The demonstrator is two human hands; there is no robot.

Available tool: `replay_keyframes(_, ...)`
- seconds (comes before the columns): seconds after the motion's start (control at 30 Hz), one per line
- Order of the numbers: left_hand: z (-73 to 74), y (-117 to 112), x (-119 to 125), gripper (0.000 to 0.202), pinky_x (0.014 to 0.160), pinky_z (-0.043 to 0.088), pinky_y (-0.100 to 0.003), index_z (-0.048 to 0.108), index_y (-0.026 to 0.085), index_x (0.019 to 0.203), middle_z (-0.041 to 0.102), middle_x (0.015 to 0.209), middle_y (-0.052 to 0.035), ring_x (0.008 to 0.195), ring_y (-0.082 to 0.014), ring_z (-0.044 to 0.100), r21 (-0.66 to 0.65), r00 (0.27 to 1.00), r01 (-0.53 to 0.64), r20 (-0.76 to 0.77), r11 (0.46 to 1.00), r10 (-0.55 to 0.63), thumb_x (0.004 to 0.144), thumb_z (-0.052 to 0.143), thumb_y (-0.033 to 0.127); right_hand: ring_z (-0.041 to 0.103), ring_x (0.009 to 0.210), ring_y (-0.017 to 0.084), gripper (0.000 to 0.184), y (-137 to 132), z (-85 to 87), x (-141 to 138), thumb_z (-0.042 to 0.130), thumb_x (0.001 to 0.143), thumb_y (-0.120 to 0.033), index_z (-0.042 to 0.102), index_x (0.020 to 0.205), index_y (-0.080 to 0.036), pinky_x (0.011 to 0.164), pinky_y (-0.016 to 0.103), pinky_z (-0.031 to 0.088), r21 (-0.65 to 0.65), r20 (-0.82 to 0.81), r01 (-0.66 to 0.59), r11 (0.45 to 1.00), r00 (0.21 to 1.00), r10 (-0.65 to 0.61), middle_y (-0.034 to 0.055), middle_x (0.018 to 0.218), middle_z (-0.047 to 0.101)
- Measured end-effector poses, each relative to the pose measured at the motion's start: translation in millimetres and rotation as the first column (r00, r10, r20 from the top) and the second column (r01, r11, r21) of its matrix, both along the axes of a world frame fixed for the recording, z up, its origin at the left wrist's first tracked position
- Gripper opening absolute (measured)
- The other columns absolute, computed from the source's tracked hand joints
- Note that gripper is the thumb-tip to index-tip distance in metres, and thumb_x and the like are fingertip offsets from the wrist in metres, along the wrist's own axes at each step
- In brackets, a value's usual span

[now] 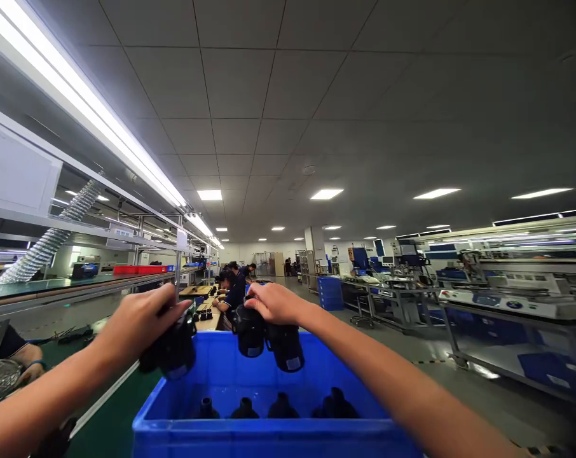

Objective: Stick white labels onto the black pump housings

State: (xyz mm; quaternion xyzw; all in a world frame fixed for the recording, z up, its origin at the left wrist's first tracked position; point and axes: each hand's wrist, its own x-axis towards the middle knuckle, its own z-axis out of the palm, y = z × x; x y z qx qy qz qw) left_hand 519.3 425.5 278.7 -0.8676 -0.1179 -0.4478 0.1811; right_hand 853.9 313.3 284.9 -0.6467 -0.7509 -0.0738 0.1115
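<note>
Bin (264, 427) looks part-filled to me: at least four black parts (244, 410) are in it, narrow necks poking up, long axes seemingly upright, can't see deeper. Right hand (276, 302) is pinching two canisters (286, 347) by their tops, so those aren't down in it yet. They hang near vertical over the bin, labels low, the right one's bottom kicked slightly right. Left hand (142, 318) grips at least one dark canister (177, 350) by the left rim, roughly upright, too blurry to count.
</note>
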Motion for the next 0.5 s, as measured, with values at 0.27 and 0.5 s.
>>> replay_keyframes(0.27, -91.9, 51.3, 138.2, 0.021, 0.073, 0.034, -0.032, 0.061, 0.019, 0.102, 0.072, 0.097, -0.0080, 0.089, -0.0252, 0.068, -0.520, 0.890, -0.223, -0.453, 0.824, -0.045, 0.107, 0.059, 0.039, 0.073, 0.105, 0.038, 0.041, 45.3, -119.8, 42.3, 0.052, 0.111, -0.045, 0.063, 0.126, -0.009, 0.069, 0.036, 0.035, -0.265, 0.162, 0.008, 0.964, 0.986, 0.036, 0.0197, 0.109, 0.074)
replay_keyframes(0.5, -147.1, 47.6, 132.9, 0.032, 0.071, 0.045, -0.039, 0.076, 0.011, 0.092, 0.074, 0.098, -0.0215, 0.097, -0.0475, 0.072, -0.504, 0.562, -0.488, -0.806, 0.713, -0.186, 0.069, 0.096, 0.021, 0.072, 0.115, 0.037, 0.046, 28.0, -159.9, 1.4, 0.050, 0.112, -0.046, 0.059, 0.142, -0.012, 0.085, 0.041, 0.053, -0.463, 0.043, 0.056, 0.884, 0.998, -0.040, 0.0188, 0.123, 0.072)
